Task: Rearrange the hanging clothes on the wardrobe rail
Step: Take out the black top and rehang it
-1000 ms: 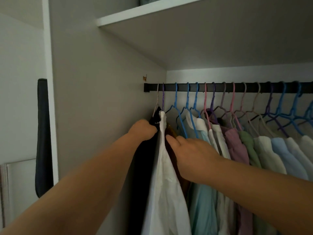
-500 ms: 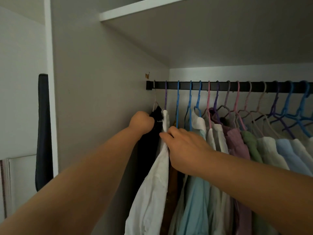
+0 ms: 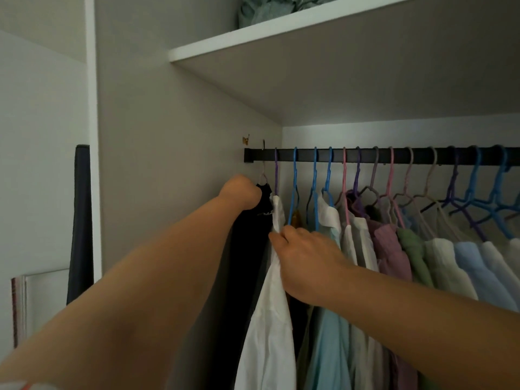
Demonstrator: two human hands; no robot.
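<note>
Left hand (image 3: 241, 192): fingers hidden behind its own knuckles and the black garment (image 3: 247, 263), so the grip itself cannot be read. Right hand (image 3: 305, 263): fingertips buried in the white shirt (image 3: 271, 319) fold; the mustard-coloured garment (image 3: 295, 218) behind it shows only a sliver at the hanger. Rail (image 3: 394, 156) runs off the right edge, all garments are cut by the bottom edge, and the green bundle (image 3: 270, 9) on the shelf (image 3: 281, 32) is cropped at the top.

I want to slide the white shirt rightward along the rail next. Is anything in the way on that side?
Yes. Right of the white shirt the black rail is packed: blue hangers, then pink and purple ones, carrying a light blue shirt and others close together. No free gap shows.
</note>
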